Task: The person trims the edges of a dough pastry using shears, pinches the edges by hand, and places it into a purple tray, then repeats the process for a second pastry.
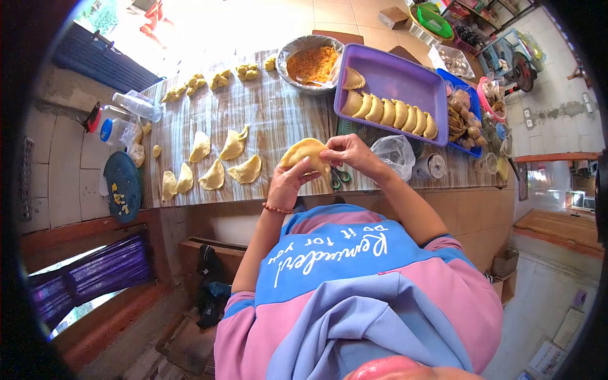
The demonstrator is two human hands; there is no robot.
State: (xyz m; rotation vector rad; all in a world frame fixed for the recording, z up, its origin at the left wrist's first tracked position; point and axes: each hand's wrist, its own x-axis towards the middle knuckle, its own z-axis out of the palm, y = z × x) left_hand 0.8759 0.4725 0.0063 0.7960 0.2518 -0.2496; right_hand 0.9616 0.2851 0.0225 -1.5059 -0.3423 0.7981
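My left hand (pixel 294 182), with a beaded bracelet at its wrist, holds a half-moon dough pastry (pixel 303 152) from below, above the table's front edge. At the pastry's right end, the fingers of my right hand (pixel 345 154) pinch its edge. Several folded pastries (pixel 232 144) lie on the striped table cover (pixel 266 117) to the left. A row of similar pastries (pixel 400 114) sits in the purple tray (pixel 441 95) at the right. Green-handled scissors (pixel 341 177) lie just under my right hand.
A lined bowl of orange filling (pixel 312 66) stands beside the tray. Dough pieces (pixel 220 80) lie along the far edge. A clear plastic bag (pixel 394 155) and glass jar (pixel 436 166) are right of my hands; a blue tray (pixel 476 151) stands farther right. A dark green board (pixel 123 185) is at left.
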